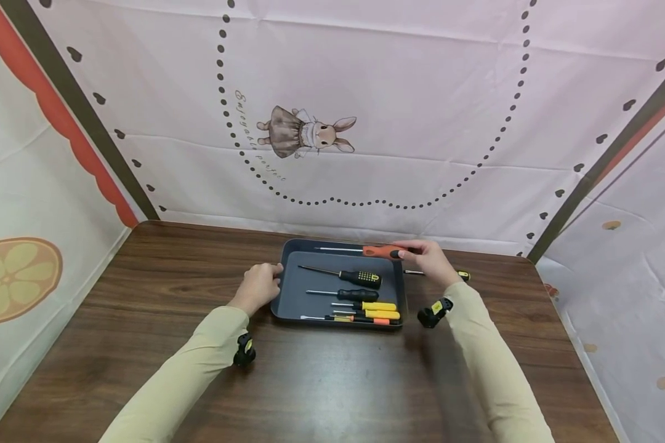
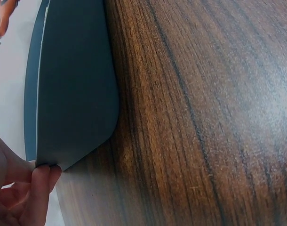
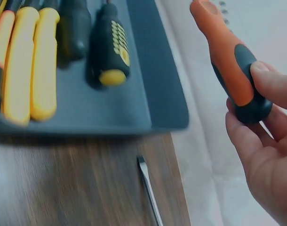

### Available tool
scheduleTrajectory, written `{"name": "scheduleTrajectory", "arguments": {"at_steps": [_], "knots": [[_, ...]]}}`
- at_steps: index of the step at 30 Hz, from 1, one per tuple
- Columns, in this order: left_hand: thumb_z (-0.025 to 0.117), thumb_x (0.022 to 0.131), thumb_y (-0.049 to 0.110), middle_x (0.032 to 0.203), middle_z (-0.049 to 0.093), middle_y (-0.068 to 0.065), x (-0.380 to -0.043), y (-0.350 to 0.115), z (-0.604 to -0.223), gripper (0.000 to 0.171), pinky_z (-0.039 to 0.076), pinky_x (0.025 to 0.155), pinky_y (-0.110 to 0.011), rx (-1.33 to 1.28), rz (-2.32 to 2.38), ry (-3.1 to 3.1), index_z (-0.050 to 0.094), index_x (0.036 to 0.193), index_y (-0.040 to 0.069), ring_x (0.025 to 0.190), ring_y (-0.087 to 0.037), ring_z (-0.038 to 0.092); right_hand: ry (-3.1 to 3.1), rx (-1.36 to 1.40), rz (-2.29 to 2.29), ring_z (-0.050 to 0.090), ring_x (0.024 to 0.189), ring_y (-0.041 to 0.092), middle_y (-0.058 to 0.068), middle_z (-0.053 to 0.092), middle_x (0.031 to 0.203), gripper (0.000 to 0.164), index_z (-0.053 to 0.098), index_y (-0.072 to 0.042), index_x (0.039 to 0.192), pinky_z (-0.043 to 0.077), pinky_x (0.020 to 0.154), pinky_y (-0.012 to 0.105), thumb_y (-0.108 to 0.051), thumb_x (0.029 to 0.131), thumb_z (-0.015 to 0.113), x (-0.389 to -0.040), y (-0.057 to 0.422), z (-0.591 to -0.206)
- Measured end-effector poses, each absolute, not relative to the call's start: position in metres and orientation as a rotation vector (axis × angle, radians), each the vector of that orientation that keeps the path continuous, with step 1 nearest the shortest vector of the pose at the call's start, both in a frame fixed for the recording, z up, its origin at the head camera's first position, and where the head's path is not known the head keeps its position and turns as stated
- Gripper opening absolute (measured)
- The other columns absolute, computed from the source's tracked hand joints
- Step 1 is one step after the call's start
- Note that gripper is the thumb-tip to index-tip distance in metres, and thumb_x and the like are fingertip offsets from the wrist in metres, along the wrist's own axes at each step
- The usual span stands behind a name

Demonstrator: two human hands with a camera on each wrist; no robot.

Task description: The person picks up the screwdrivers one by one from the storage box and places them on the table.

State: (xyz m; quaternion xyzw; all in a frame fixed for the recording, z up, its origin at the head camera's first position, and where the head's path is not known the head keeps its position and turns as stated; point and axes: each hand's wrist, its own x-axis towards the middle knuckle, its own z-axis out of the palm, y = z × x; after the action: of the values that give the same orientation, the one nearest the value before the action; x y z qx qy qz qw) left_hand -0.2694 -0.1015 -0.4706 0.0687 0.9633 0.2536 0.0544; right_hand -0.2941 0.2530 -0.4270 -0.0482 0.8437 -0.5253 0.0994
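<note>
My left hand (image 1: pixel 257 286) pinches the left rim of a dark grey tray (image 1: pixel 294 301) between thumb and fingers; the left wrist view shows the grip at the tray's corner. My right hand (image 1: pixel 429 261) holds an orange-and-black screwdriver (image 1: pixel 379 251) by the butt of its handle, above the tray's back edge, its shaft pointing left. Inside the tray lie a large black screwdriver with yellow dots (image 1: pixel 360 279), a plain black screwdriver (image 1: pixel 358 295) and several smaller ones with yellow or orange-and-black handles (image 1: pixel 379 306), all roughly parallel, tips to the left.
Another flat-tipped screwdriver (image 3: pixel 150 193) lies on the wooden table (image 1: pixel 332 381) right of the tray, partly hidden under my right hand in the head view. A pale printed cloth (image 1: pixel 399 123) hangs behind the table, and more cloth walls stand at both sides.
</note>
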Motion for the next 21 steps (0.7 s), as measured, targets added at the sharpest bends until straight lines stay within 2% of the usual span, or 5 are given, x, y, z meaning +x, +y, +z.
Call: {"name": "scheduleTrajectory", "arguments": {"at_steps": [3,7,14,18,21], "knots": [[0.054,0.085,0.003,0.121,0.056,-0.02,-0.269,-0.102,-0.471,0.034,0.049,0.073,-0.041,0.212,0.766,2.929,0.058,0.119,-0.002,0.099,-0.029,0.059,2.518,-0.144,-1.56,0.056,0.091,0.012,0.019,0.056,0.12,0.034,0.059,-0.002,0.119,0.044,0.085,0.042,-0.015,0.088,0.06,-0.29,0.27,-0.426],[0.054,0.085,0.002,0.119,0.057,-0.02,-0.269,-0.102,-0.471,0.034,0.049,0.07,-0.04,0.225,0.762,2.936,0.059,0.118,-0.002,0.096,-0.029,0.06,2.502,-0.153,-1.638,0.057,0.084,0.004,0.022,0.056,0.118,0.038,0.056,0.005,0.12,0.048,0.08,0.031,-0.013,0.087,0.06,-0.285,0.297,-0.427],[0.054,0.084,0.001,0.118,0.058,-0.02,-0.269,-0.101,-0.47,0.033,0.049,0.065,-0.038,0.239,0.759,2.946,0.059,0.117,-0.004,0.095,-0.03,0.061,2.339,-0.089,-1.778,0.059,0.088,0.0,0.001,0.055,0.109,0.042,0.051,0.008,0.123,0.048,0.077,0.02,-0.013,0.088,0.06,-0.271,0.346,-0.426],[0.054,0.085,0.001,0.12,0.057,-0.019,-0.269,-0.1,-0.47,0.034,0.048,0.063,-0.034,0.219,0.759,2.932,0.058,0.118,-0.004,0.095,-0.028,0.061,2.356,-0.039,-1.703,0.056,0.089,-0.003,0.021,0.045,0.126,0.046,0.049,0.006,0.126,0.048,0.075,0.02,-0.018,0.088,0.059,-0.261,0.369,-0.425],[0.055,0.085,0.001,0.12,0.057,-0.019,-0.269,-0.1,-0.469,0.034,0.046,0.061,-0.033,0.212,0.756,2.928,0.058,0.118,-0.004,0.091,-0.025,0.061,2.401,-0.024,-1.624,0.055,0.089,-0.006,0.023,0.041,0.13,0.052,0.045,0.009,0.128,0.048,0.076,0.02,-0.022,0.088,0.06,-0.255,0.383,-0.425]]}}
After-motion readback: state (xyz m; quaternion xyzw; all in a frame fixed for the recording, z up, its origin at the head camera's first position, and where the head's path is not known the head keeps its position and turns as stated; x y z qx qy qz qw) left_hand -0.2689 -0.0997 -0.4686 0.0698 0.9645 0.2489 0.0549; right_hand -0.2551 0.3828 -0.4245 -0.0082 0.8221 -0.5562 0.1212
